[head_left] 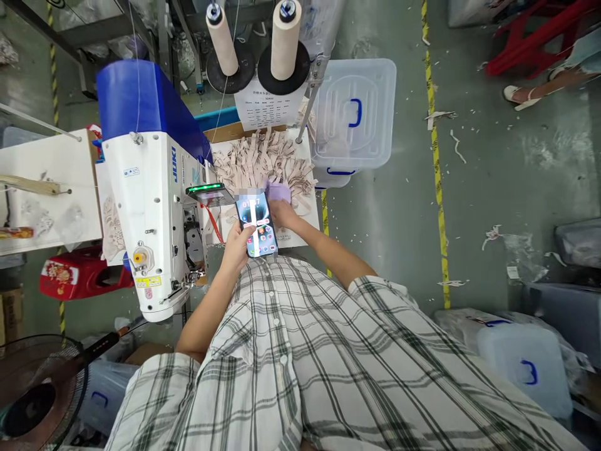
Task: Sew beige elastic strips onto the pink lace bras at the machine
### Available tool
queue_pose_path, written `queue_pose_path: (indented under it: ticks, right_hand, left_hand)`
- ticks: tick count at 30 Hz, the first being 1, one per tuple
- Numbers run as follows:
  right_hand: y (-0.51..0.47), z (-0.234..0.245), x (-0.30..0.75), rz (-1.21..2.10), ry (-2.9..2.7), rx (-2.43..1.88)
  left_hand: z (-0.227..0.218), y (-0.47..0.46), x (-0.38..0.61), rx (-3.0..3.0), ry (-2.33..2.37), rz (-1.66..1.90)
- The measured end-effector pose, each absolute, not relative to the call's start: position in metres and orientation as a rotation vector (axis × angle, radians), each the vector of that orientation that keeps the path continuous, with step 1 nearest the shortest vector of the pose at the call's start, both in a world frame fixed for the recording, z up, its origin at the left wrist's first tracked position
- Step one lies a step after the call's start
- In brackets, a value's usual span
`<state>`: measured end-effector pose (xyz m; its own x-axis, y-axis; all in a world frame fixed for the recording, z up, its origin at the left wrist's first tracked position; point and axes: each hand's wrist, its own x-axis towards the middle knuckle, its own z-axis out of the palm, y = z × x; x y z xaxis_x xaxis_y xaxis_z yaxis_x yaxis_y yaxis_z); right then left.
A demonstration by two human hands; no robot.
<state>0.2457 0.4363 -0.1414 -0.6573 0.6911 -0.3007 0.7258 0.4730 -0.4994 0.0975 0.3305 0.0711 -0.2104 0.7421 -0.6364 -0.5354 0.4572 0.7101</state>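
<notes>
- Most to the left, the white sewing machine [154, 169] with a blue back part stands beside the person. No hand touches it, so I judge that sewing is not the step in hand.
- Next to the machine, a dark panel [216, 195] with a green light line along its edge stands near the phone.
- The left hand [236, 245] holds the phone [265, 229] from its left side. The thumb lies over the lit screen, and the fingers seem to be bent under the back, so they pinch the phone between them.
- The phone is in front of the shirt [282, 313], above the near edge of the table [310, 227], tilted with its screen toward the person. The step in hand appears to be looking at this screen or touching it.
- Behind the phone, many beige strips [256, 153] lie in a loose heap on the table.
- The right hand [283, 215] is just beside the right edge of the phone, at a lilac piece [280, 192]. I cannot tell whether its fingers pinch this piece or only rest there.
- In my judgement, the next move calls for a steady left grip, and for the right fingers to be free of the phone's edge.
</notes>
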Motion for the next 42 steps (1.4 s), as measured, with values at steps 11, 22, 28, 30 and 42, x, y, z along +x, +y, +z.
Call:
queue_pose_path:
  ticks: [11, 22, 28, 30, 42]
  right_hand:
    - [0.435, -0.141, 0.206, -0.865, 2.507, 1.266]
    - [0.441, -0.149, 0.214, -0.913, 2.579, 1.179]
    - [0.433, -0.151, 0.223, -0.889, 2.595, 1.273]
    - [0.435, -0.152, 0.225, -0.91, 2.592, 1.289]
    - [0.442, -0.155, 0.211, -0.967, 2.563, 1.343]
  left_hand:
    - [0.07, 0.328, 0.095, 0.077, 1.353, 1.236]
    - [0.069, 0.338, 0.093, -0.051, 1.288, 1.228]
    - [0.055, 0.34, 0.089, -0.039, 1.399, 1.169]
    - [0.054, 0.337, 0.083, -0.052, 1.441, 1.15]
    - [0.067, 0.318, 0.066, 0.01, 1.515, 1.063]
